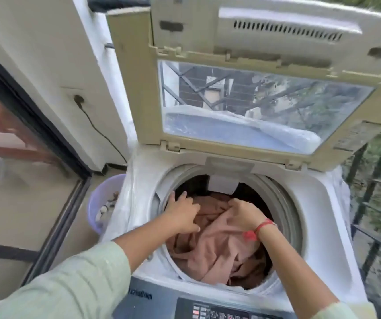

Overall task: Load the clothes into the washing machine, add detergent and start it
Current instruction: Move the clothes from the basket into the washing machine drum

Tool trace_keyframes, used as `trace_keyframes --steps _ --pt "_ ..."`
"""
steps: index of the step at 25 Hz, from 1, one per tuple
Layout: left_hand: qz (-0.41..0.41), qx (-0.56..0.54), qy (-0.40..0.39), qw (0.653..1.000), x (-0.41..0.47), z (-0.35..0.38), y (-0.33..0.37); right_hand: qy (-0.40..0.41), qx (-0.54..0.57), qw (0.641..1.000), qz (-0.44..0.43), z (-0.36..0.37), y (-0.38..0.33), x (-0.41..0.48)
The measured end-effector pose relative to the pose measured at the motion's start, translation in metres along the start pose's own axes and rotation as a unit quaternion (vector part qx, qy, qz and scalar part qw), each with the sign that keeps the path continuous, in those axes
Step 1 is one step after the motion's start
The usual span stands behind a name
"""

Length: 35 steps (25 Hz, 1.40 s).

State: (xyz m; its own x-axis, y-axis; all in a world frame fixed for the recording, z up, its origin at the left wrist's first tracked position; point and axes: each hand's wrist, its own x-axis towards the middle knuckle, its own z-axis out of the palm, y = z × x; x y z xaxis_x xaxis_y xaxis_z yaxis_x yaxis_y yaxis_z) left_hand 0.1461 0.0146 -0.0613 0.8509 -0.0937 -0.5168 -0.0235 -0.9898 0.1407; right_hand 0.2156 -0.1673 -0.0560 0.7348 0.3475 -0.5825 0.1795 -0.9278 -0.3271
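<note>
Two hands: left hand (181,215) presses, right hand (242,215) holds pink cloth (217,252); lettering (140,295) blurred.

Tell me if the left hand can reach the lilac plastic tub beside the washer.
Probably yes: the left hand is at the drum's left rim, and the lilac plastic tub stands uncovered on the floor beyond the white washer's left side.

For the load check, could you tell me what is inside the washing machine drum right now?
Pinkish-brown cloth bunched in the drum, with the left hand and right hand on it. Anything beneath the cloth is covered.
</note>
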Motion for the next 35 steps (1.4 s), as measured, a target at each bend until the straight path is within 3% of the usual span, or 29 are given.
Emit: trace_keyframes --steps 3,6,8,11,13,19,28,35 --pt "0.002 -0.069 0.165 0.984 -0.065 -0.035 -0.02 0.058 0.099 0.99 -0.075 -0.01 -0.048 -0.046" --pt "-0.065 -0.149 0.403 0.901 -0.135 -0.039 -0.075 0.094 0.191 0.962 -0.173 -0.005 -0.122 -0.089" --pt "-0.143 -0.116 0.478 0.859 -0.169 -0.018 -0.142 0.11 0.194 0.946 -0.235 0.003 -0.178 -0.1" --pt "-0.243 -0.13 0.397 0.875 -0.198 0.026 -0.261 0.093 0.194 0.936 -0.277 0.035 -0.266 -0.081" --pt "-0.261 -0.154 0.336 0.892 -0.199 0.052 -0.333 0.1 0.184 0.943 -0.26 0.067 -0.325 -0.048" --pt "-0.23 -0.194 0.146 0.943 -0.157 0.113 -0.453 0.019 0.086 0.992 -0.089 0.171 -0.415 0.084" --pt "-0.15 -0.199 0.032 0.968 -0.011 0.174 -0.506 -0.008 0.052 0.997 0.054 0.24 -0.375 0.218" --pt "-0.077 -0.187 -0.033 0.979 0.147 0.307 -0.512 -0.041 0.007 0.997 0.071 0.368 -0.292 0.362"
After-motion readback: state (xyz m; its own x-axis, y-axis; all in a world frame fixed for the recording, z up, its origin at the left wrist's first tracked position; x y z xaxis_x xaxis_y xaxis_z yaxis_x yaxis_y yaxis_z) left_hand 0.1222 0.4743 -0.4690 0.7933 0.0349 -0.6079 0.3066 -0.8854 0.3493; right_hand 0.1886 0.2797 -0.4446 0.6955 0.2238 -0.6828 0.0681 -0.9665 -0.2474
